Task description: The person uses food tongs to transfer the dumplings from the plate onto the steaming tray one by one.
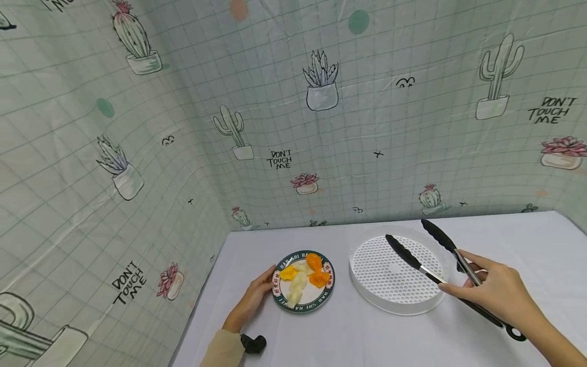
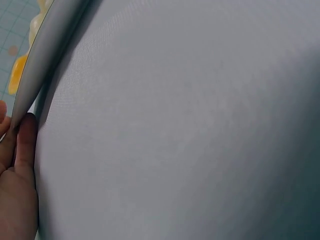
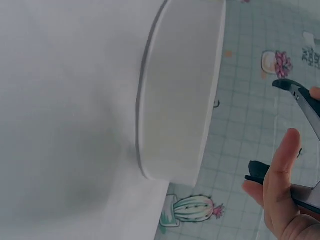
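A small round plate (image 1: 328, 294) with a dark green lettered rim lies on the table. Orange pieces (image 1: 319, 279), a yellow piece (image 1: 288, 273) and pale pieces (image 1: 298, 282) of what looks like food are on it. My left hand (image 1: 256, 294) holds the plate's left edge, the rim between its fingers in the left wrist view. My right hand (image 1: 497, 285) grips black-tipped metal tongs (image 1: 405, 253), thumb on one arm and fingers on the other. The tongs' arms are spread apart, one tip over the white round perforated tray (image 1: 390, 302).
The white-covered table (image 1: 348, 336) meets a patterned cloth backdrop (image 1: 367, 127) at the back and left. The tray stands to the right of the plate, with a strip of table between them. A black wrist device (image 1: 254, 344) is at the left sleeve.
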Demonstrator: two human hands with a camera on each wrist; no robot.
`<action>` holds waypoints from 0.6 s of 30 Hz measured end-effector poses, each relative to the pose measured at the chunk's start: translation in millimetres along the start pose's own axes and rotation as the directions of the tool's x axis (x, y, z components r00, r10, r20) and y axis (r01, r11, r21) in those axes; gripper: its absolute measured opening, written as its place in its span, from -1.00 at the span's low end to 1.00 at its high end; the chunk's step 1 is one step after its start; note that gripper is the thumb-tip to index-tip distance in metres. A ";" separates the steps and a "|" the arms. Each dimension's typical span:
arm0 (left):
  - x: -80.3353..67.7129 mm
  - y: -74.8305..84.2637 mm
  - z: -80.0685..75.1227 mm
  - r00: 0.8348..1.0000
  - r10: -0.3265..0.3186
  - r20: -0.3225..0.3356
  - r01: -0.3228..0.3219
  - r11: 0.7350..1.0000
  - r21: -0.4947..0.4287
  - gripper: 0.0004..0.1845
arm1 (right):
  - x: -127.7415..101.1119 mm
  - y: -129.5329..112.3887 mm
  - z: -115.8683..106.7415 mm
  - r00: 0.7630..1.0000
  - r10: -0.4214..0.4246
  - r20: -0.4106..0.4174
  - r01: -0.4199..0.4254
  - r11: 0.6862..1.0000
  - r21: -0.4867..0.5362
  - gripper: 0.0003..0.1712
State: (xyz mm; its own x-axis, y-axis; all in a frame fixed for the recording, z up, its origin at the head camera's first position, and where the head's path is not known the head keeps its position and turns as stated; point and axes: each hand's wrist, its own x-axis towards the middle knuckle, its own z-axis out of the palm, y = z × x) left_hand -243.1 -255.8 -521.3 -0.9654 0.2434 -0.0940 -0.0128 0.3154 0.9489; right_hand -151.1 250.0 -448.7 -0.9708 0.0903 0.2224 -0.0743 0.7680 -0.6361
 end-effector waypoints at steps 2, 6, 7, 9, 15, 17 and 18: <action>0.4 -0.2 0.4 1.000 0.005 -0.002 -0.005 1.000 0.002 -0.42 | -0.8 -5.8 3.8 1.000 -0.014 0.019 0.014 1.000 0.020 0.05; 1.0 0.3 1.2 1.000 0.001 -0.013 -0.001 1.000 0.015 -0.42 | -1.4 -17.7 11.6 0.997 -0.047 0.065 0.043 0.997 0.071 0.03; 0.9 0.5 1.4 1.000 -0.006 -0.016 0.006 1.000 0.016 -0.42 | -1.6 -20.7 13.6 0.995 -0.052 0.080 0.046 0.995 0.083 0.02; 0.9 0.5 1.4 1.000 -0.014 -0.020 0.014 1.000 0.011 -0.42 | -1.9 -26.4 17.8 0.993 -0.061 0.106 0.049 0.993 0.108 0.01; 1.8 -2.9 0.4 1.000 -0.015 -0.019 0.015 1.000 0.011 -0.42 | -3.0 -45.5 31.2 0.979 -0.078 0.189 0.044 0.983 0.177 -0.03; 2.4 -3.2 0.0 1.000 -0.007 -0.016 0.008 1.000 0.018 -0.42 | -3.9 -53.2 36.6 0.973 -0.090 0.212 0.045 0.977 0.210 -0.05; 2.7 -3.1 -0.3 1.000 -0.006 -0.015 0.007 1.000 0.021 -0.43 | -4.2 -56.9 39.6 0.970 -0.105 0.220 0.053 0.972 0.229 -0.05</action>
State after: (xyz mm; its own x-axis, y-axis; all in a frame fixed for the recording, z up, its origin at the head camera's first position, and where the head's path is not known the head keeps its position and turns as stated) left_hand -245.7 -256.3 -524.4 -0.9689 0.2281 -0.0955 -0.0137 0.3362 0.9417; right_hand -151.8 180.8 -442.6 -0.9839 -0.1329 0.1198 -0.1763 0.6064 -0.7754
